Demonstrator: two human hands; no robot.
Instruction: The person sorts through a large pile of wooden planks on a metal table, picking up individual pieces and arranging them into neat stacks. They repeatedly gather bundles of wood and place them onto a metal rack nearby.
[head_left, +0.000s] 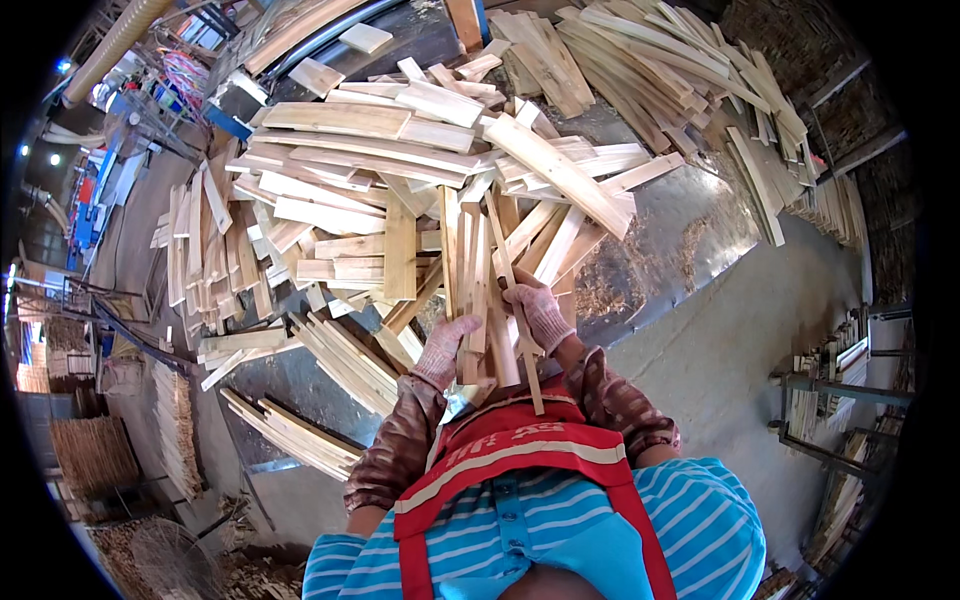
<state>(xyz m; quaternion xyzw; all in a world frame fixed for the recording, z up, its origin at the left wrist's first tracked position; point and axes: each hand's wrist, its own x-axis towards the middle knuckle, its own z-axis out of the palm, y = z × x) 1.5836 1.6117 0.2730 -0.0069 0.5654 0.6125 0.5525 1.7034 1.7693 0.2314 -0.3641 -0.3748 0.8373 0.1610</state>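
Both my hands wear pale pinkish knit gloves and work at the near side of a heaped table. My left hand [445, 345] is closed round the left side of a small bunch of wooden strips [470, 290] that point away from me. On the right, my right hand [540, 312] grips a thin wooden strip [527, 350] whose near end reaches down over my red apron. More strips lie between the two hands, and which of them each hand bears cannot be fully made out. Beyond the hands spreads a loose pile of pale wooden boards [380, 160].
Neat rows of strips [345, 360] lie left of my hands. Sawdust [610, 280] covers part of the dark metal table [690, 225] at the right. Long boards [650, 60] are heaped at the far right. Metal racks [840, 390] with wood stand beyond the floor. A ribbed hose [110, 50] hangs at the upper left.
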